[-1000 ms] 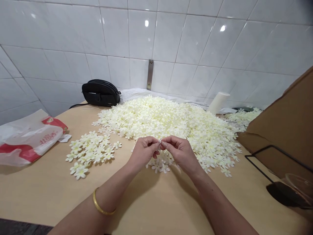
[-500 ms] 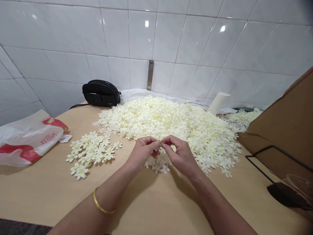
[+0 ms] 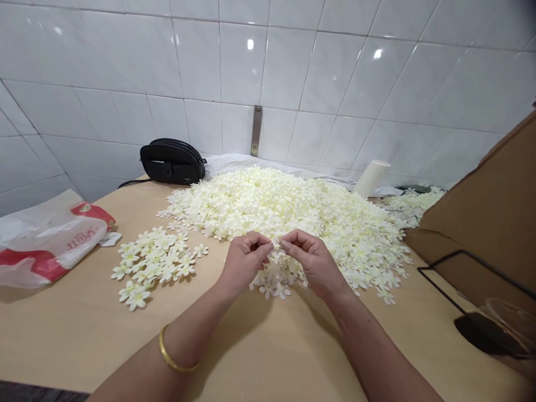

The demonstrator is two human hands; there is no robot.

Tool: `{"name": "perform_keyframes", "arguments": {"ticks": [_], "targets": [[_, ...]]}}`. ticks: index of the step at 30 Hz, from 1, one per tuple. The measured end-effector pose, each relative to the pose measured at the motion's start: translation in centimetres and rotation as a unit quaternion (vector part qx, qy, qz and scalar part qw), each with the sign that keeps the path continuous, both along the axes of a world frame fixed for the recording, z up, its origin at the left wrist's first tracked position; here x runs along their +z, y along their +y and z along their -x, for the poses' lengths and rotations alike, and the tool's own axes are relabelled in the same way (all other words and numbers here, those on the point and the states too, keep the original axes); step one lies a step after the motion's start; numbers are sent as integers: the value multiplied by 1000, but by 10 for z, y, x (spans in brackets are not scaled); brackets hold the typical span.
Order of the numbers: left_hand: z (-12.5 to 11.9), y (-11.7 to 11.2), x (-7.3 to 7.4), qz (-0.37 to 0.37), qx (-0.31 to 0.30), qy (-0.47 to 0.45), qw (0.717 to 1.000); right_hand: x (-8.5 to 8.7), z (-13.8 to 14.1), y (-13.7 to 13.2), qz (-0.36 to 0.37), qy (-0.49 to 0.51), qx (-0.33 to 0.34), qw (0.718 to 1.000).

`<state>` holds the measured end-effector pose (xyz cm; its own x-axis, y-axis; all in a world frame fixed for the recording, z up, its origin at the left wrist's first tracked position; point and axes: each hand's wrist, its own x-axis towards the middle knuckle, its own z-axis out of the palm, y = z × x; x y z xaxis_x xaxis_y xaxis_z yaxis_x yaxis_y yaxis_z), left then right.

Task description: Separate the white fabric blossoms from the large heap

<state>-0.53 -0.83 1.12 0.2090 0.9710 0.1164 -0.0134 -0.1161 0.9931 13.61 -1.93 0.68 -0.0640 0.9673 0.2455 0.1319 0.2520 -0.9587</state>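
Observation:
My left hand [image 3: 244, 261], with a gold bangle [image 3: 171, 352] farther down its arm, pinches thumb against forefinger on one edge of a small white flower [image 3: 277, 245]. From the other side my right hand [image 3: 315, 262] grips the same flower in a like pinch, the fingertips a little apart. Most of the flower is lost against the heap of pale flowers [image 3: 259, 195] right behind the fingers. Below the hands, a few flowers at the heap's front edge lie on the wooden table [image 3: 268, 352]. A smaller group of flowers [image 3: 157, 257] lies flat to the left.
At far left is a white and red plastic bag [image 3: 54, 240]. A black pouch [image 3: 172, 162] stands at the back against the tiled wall [image 3: 201, 56]. A white cone [image 3: 371, 177] leans behind the heap. Cardboard [image 3: 481, 218] and dark sunglasses [image 3: 486, 334] are at the right.
My fingertips have drawn slightly apart, the right hand moving a little right, and white petals now show between them. The view has shifted a little.

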Motion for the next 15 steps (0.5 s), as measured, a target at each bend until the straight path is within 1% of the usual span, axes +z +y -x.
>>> {"name": "perform_keyframes", "arguments": {"ticks": [4, 7, 9, 12, 14, 15], "targets": [[0, 1, -1, 3, -18, -10, 1000, 0, 2, 2, 5, 48, -17, 999], [0, 2, -1, 10, -23, -27, 999, 1, 4, 1, 21, 88, -13, 996], [1, 2, -1, 7, -20, -32, 999, 1, 3, 1, 45, 101, -5, 994], [1, 2, -2, -7, -15, -30, 999, 1, 2, 0, 78, 92, 22, 992], [1, 2, -2, -16, -9, -27, 999, 1, 2, -1, 59, 64, 29, 996], [0, 2, -3, -17, -7, -27, 999, 2, 2, -2, 32, 39, 21, 998]]}}
